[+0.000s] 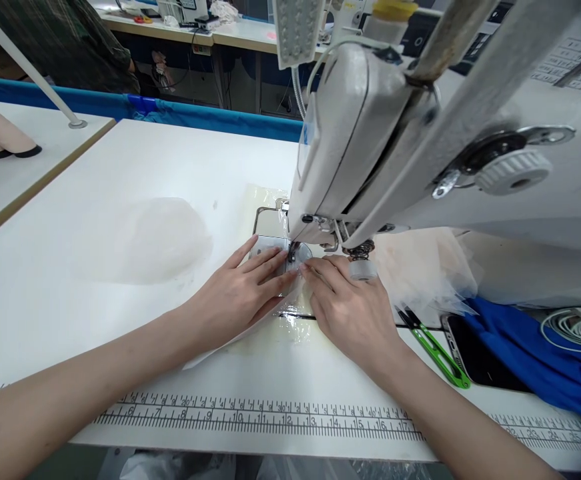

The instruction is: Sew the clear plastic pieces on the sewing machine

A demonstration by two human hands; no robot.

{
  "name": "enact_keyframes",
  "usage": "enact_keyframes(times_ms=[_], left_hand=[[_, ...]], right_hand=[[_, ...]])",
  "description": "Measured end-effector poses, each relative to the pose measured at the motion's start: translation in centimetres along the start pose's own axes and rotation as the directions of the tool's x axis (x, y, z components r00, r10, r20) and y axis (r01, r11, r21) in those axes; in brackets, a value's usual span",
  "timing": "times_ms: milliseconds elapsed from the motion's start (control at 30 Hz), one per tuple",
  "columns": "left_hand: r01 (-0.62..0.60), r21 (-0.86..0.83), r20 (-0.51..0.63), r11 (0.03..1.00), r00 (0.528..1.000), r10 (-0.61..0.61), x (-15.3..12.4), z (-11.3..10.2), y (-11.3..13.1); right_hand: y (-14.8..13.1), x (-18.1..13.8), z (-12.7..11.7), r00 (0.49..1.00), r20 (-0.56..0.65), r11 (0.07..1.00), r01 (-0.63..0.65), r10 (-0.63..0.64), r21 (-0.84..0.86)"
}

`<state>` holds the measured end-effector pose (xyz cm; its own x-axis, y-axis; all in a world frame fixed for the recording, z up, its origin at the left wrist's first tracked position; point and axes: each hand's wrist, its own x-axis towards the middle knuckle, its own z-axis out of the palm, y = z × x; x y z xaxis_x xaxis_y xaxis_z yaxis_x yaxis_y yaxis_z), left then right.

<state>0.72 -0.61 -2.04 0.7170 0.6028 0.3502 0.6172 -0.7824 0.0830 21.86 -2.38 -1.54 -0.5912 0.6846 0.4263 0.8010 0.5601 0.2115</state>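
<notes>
My left hand [237, 293] lies flat, fingers stretched out, pressing a thin sheer pale fabric piece [265, 319] onto the white table just left of the presser foot [293, 255]. My right hand [353, 310] rests flat on the same fabric right of the needle, its fingertips touching the foot area. Both hands sit under the head of a white sewing machine [365, 140]. Another sheer pale fabric piece [155, 237] lies spread on the table to the left.
Green thread snips [437, 353] and a dark phone [475, 357] lie right of my right hand, beside blue cloth [535, 360] and bunched pale tulle [420, 270]. A printed ruler [270, 420] runs along the table's front edge. A person in dark clothes [60, 40] stands far left.
</notes>
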Motion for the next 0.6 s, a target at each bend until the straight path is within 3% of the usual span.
enact_keyframes(times_ms=[267, 400, 500, 600], left_hand=[[0.000, 0.028, -0.007, 1.000, 1.000, 0.001, 0.1, 0.3, -0.2], [0.018, -0.017, -0.033, 1.000, 0.999, -0.018, 0.0, -1.7, 0.5], [0.061, -0.125, 0.102, 0.990, 0.994, -0.048, -0.4, -3.9, 1.3], [0.082, -0.104, 0.259, 0.991, 0.964, -0.052, -0.8, -4.5, 2.0]], right_hand=[[0.1, 0.2, 0.0, 1.000, 0.000, 1.000, -0.019, 0.019, 0.012], [0.1, 0.3, -0.2, 0.998, -0.065, 0.996, -0.015, 0.021, 0.084], [0.1, 0.3, -0.3, 0.995, -0.097, 0.982, 0.056, -0.039, 0.178], [0.1, 0.3, -0.2, 0.992, -0.113, 0.970, 0.087, -0.063, 0.228]])
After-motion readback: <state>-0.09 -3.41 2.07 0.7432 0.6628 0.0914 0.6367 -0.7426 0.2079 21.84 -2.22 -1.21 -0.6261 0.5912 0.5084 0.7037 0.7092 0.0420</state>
